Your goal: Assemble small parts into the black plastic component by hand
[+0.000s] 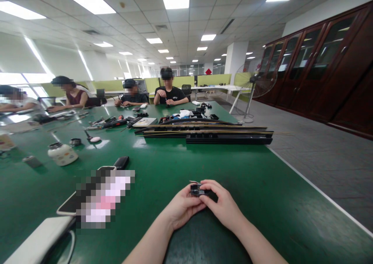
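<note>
Both my hands meet low in the middle of the view, just above the green table (247, 178). Together they pinch a small black part (196, 190) with a thin metal piece sticking out at its top. My left hand (182, 205) closes its fingers on the part from the left. My right hand (222, 205) curls over it from the right, fingertips pressed on it. The underside of the part is hidden by my fingers.
Long black rails (210, 134) lie across the table's middle. A white jar (62, 154), a phone (70, 204), a small black case (121, 162) and a white box (40, 242) sit at left. Several people work at the far end. The table's right edge (317, 192) borders grey floor.
</note>
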Action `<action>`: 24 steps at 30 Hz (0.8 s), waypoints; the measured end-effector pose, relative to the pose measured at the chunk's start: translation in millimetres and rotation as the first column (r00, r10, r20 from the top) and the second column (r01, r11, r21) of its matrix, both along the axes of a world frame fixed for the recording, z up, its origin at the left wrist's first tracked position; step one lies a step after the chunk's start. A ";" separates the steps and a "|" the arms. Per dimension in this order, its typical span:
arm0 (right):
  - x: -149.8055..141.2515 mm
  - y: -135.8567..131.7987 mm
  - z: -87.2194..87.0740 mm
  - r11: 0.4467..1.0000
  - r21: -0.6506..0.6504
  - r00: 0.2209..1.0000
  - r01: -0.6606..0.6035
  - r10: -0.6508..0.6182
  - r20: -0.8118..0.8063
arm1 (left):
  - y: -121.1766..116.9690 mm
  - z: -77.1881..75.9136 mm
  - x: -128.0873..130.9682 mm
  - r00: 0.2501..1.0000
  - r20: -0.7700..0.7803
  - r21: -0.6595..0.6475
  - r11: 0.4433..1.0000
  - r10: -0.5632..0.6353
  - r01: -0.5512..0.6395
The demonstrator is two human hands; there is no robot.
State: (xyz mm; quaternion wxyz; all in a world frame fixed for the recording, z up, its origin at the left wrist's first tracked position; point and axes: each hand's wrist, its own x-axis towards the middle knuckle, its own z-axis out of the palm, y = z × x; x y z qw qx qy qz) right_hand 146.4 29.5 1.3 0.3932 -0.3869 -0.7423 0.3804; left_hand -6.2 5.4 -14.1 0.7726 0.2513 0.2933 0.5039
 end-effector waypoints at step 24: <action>-1.9 -0.8 2.6 0.999 -0.032 0.999 0.014 -0.015 -0.040 | -1.6 1.2 -0.3 1.000 -0.011 -0.005 1.000 -0.011 0.011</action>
